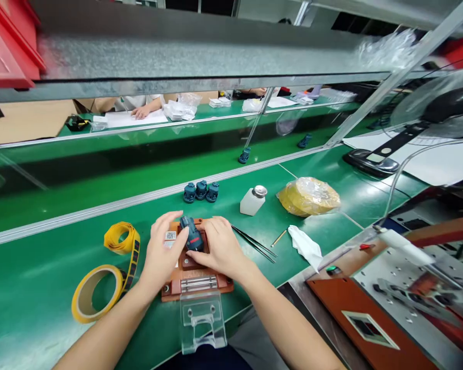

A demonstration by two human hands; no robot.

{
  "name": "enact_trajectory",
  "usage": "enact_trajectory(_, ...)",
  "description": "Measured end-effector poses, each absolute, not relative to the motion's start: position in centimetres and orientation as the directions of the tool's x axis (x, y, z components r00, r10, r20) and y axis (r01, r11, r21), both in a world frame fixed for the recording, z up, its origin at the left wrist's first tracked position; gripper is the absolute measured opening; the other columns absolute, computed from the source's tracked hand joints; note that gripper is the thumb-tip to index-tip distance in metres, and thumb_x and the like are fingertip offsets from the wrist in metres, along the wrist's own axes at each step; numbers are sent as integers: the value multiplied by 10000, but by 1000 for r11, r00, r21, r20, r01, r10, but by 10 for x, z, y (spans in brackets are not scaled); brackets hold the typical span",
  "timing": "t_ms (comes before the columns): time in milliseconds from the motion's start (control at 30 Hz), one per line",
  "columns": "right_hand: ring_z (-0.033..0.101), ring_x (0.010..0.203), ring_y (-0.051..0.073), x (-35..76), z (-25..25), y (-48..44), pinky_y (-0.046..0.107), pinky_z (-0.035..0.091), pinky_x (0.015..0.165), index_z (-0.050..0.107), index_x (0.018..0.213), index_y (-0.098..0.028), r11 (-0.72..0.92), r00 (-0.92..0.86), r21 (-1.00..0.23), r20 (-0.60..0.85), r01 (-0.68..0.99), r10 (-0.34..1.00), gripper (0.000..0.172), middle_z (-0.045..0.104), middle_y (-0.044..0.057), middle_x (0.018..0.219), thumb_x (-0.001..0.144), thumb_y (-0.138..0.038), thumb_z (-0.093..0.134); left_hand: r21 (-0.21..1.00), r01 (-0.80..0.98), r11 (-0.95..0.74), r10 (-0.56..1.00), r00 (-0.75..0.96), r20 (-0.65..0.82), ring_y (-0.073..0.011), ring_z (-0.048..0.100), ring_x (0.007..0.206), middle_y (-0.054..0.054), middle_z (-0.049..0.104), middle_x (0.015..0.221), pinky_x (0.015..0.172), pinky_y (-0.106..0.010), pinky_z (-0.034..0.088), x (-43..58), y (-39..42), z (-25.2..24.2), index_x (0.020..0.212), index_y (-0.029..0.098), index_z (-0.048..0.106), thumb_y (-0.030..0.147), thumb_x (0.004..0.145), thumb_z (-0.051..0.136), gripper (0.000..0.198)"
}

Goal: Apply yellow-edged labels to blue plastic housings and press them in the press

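Note:
A dark blue part with a red stripe [193, 237] lies tilted over a reddish-brown fixture [173, 288]. My left hand [162, 246] is at its left side, thumb against it and fingers curved around. From the right, my right hand [220, 245] holds the same part's lower end between thumb and fingers. The fixture's clear hinged cover [203, 321] hangs open toward me. Several similar blue parts [201, 190] stand behind the fixture. Black tweezers [254, 243] lie right of my right hand.
Left of the fixture are a yellow tape roll [96, 294] and a label strip [121, 239]. Rightward are a white bottle [253, 200], a yellow wrapped bundle [309, 197], a white cloth [305, 245] and a machine [405, 298]. A shelf [200, 56] spans above; another person's hand [141, 111] shows beyond.

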State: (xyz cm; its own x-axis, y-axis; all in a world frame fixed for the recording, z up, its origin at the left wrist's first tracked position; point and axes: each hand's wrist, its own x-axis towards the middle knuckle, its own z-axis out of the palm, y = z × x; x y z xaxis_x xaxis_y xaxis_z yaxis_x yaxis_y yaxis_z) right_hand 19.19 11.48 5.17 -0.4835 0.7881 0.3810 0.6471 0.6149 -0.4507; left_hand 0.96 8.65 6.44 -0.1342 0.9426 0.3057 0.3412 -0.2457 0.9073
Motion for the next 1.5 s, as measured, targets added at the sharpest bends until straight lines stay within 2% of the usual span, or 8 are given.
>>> enact_trajectory(167, 651, 1101, 303, 211, 82, 96, 568, 362, 1141, 555, 1238, -221, 660, -411, -573, 517, 487, 751, 519, 699, 112, 1178, 830, -439, 790, 963, -267, 36, 997, 69, -18, -226, 707, 967, -107, 748, 1081, 842, -315, 567, 27, 113, 85, 1128, 176, 722, 445, 808, 792, 424)
enact_trajectory(267, 644, 1123, 279, 219, 83, 86, 456, 510, 1001, 549, 1277, -238, 472, -292, -795, 381, 380, 877, 508, 675, 100, 1231, 867, -463, 745, 931, -365, 5, 998, 55, 16, -204, 707, 963, -96, 752, 1071, 856, -283, 562, 37, 111, 92, 1077, 175, 742, 395, 793, 822, 368)
enact_trajectory(433, 652, 678, 166, 215, 73, 79, 306, 560, 627, 550, 1089, -241, 88, -292, -996, 78, 19, 953, 378, 655, 8, 899, 903, -555, 649, 915, -401, -37, 998, 31, 54, -195, 704, 1008, -85, 754, 1113, 896, -268, 556, 49, 101, 96, 1068, 189, 755, 336, 809, 820, 305)
enact_trajectory(567, 468, 500, 105, 205, 70, 78, 231, 402, 459, 517, 979, -248, -2, -267, -988, 40, -154, 963, 391, 527, -58, 712, 847, -569, 698, 912, -406, -58, 997, 24, 74, -195, 715, 1030, -84, 751, 1174, 921, -260, 562, 52, 94, 97, 1072, 204, 761, 309, 807, 826, 292)
enact_trajectory(900, 309, 585, 100, 189, 64, 79, 218, 234, 478, 441, 771, -224, 17, -119, -950, 57, -312, 991, 412, 379, -48, 702, 889, -582, 608, 900, -430, -72, 989, 88, 122, -207, 733, 1011, -83, 760, 1162, 907, -281, 589, 51, 94, 93, 1078, 233, 779, 314, 821, 812, 271)
enact_trajectory(1100, 233, 463, 55, 186, 79, 73, 174, 98, 407, 458, 819, -223, -311, -301, -828, -182, -467, 936, 488, 411, -75, 588, 848, -678, 631, 936, -343, -73, 992, 68, 102, -158, 673, 930, -44, 752, 1067, 815, -228, 554, 52, 99, 89, 1046, 244, 757, 371, 779, 835, 305)
enact_trajectory(1267, 246, 414, 52, 180, 76, 68, 165, 104, 377, 521, 889, -200, -514, -507, -761, -285, -396, 813, 616, 507, -35, 544, 874, -812, 452, 973, -206, -100, 995, -8, 100, -115, 513, 655, 28, 587, 709, 608, -207, 457, 56, 102, 85, 805, 201, 656, 499, 818, 748, 312)
enact_trajectory(1500, 405, 519, 123, 186, 70, 63, 247, 307, 441, 517, 956, -230, -20, -317, -1000, -21, 8, 948, 455, 482, -12, 677, 1015, -650, 351, 991, 25, -130, 978, -159, 133, -119, 424, 647, 51, 462, 666, 633, -241, 373, 59, 97, 90, 696, 207, 525, 432, 890, 672, 332)
